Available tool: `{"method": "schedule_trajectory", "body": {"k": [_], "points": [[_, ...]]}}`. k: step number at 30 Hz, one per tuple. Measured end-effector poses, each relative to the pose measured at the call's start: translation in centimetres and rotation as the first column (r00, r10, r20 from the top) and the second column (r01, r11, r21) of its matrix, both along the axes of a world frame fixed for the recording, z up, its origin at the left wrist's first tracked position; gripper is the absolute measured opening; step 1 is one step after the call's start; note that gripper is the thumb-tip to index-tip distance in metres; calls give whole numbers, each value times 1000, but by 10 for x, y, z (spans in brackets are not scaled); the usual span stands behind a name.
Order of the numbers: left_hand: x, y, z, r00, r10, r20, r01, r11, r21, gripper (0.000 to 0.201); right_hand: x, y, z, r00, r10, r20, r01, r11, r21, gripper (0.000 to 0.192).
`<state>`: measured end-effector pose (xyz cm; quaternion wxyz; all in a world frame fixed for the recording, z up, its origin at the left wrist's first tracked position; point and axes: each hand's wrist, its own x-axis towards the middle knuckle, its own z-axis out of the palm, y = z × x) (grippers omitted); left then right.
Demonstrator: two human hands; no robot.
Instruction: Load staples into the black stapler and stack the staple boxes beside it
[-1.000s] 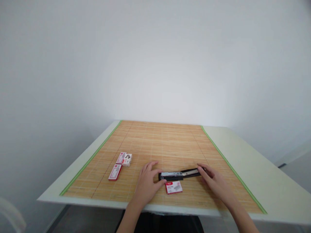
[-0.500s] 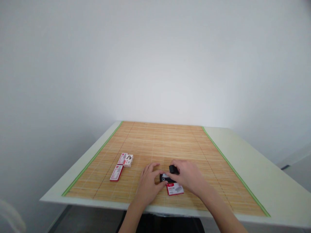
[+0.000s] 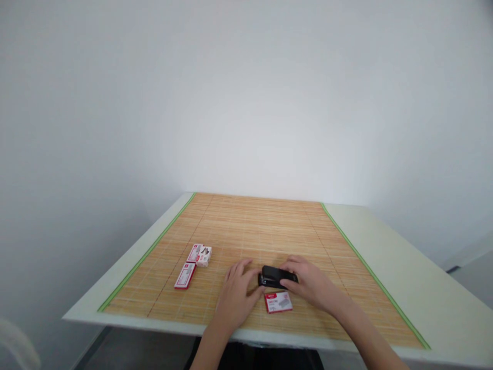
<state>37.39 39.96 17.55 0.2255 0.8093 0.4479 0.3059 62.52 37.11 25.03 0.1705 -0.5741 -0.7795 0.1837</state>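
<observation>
Flat red-and-white cardboard box [image 3: 185,275]: lies on the woven bamboo mat [image 3: 254,226] at about 9 o'clock from the hands, well apart from them.
Pair of small red-and-white boxes [image 3: 200,254]: just beyond the flat box, at its 1 o'clock, the two touching each other.
Left hand [image 3: 235,294]: palm down on the mat, fingers loosely spread and half open; the thumb tip meets the left end of the black stapler. It steadies that end rather than wrapping it.
Black stapler [image 3: 274,276]: folded shut, lying crosswise on the mat between the two hands, near the front edge.
Small red-and-white staple box [image 3: 278,302]: flat on the mat at 6 o'clock from the stapler, just beside it, between the two wrists.
Right hand [image 3: 311,283]: curled over the stapler's right end, fingers on top and thumb along the near side, holding it down.
Pale green table [image 3: 404,277]: carries the mat, with a green border strip along the mat's left and right edges.
</observation>
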Motion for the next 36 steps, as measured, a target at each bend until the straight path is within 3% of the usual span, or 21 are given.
{"method": "schedule_trajectory", "body": {"k": [4, 8, 10, 13, 19, 24, 30, 36], "points": [[1, -6, 1, 1000, 0, 15, -1, 999, 36, 61, 26, -16, -29, 966, -234, -108, 240, 970, 39, 26], [13, -24, 16, 965, -246, -89, 250, 968, 34, 83, 32, -35, -55, 883, -394, -256, 411, 911, 17, 41], [22, -35, 26, 921, -366, -134, 373, 927, 33, 85, 30, -40, -62, 838, -468, -282, 485, 875, -11, 47], [31, -41, 36, 895, -411, -170, 422, 906, 32, 77, 26, -43, -66, 805, -535, -258, 543, 839, -48, 54], [8, -19, 31, 961, -212, -177, 203, 977, -67, 75, 30, -48, -67, 807, -507, -304, 492, 861, -129, 58], [-21, -9, 26, 976, -185, -115, 172, 979, -113, 68, 23, -57, -67, 815, -409, -410, 347, 912, -218, 51], [1, -15, 22, 965, -263, -6, 262, 962, -81, 68, -10, -56, -63, 827, -267, -494, 161, 955, -247, 31], [16, -19, 17, 961, -256, 104, 268, 956, -118, 79, -31, -55, -70, 808, -266, -526, 200, 963, -180, 31]]}}
